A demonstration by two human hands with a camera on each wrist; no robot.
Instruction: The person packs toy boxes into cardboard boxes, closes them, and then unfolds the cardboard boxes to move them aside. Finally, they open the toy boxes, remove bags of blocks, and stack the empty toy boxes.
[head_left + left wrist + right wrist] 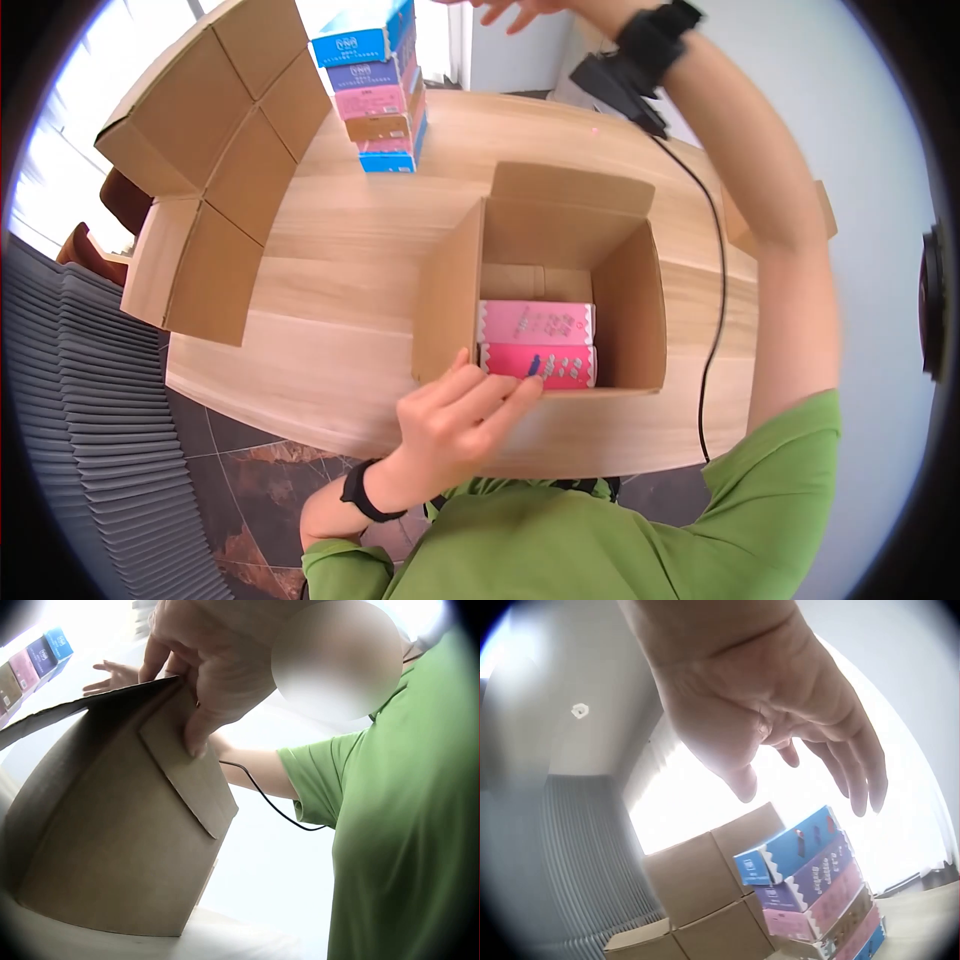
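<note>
An uncovered cardboard box (628, 300) stands on the table with two pink packets (537, 322) lying side by side at its near end. My left hand (455, 425) grips the box's near left corner, its thumb on the outer wall in the left wrist view, where the box (120, 832) looks tilted. Raised beyond the table's far edge, my right hand (515, 8) is partly cut off by the frame. In the right wrist view that hand (765, 712) hangs above a stack of coloured boxes (802, 847), fingers spread and apart from them.
The stack of blue, purple, pink and brown boxes (375, 100) stands at the table's far left. Beside it rise several joined cardboard panels (215, 170). A black cable (722, 290) runs down the right side, near another cardboard piece (740, 220). Grey pleated fabric (110, 400) hangs at left.
</note>
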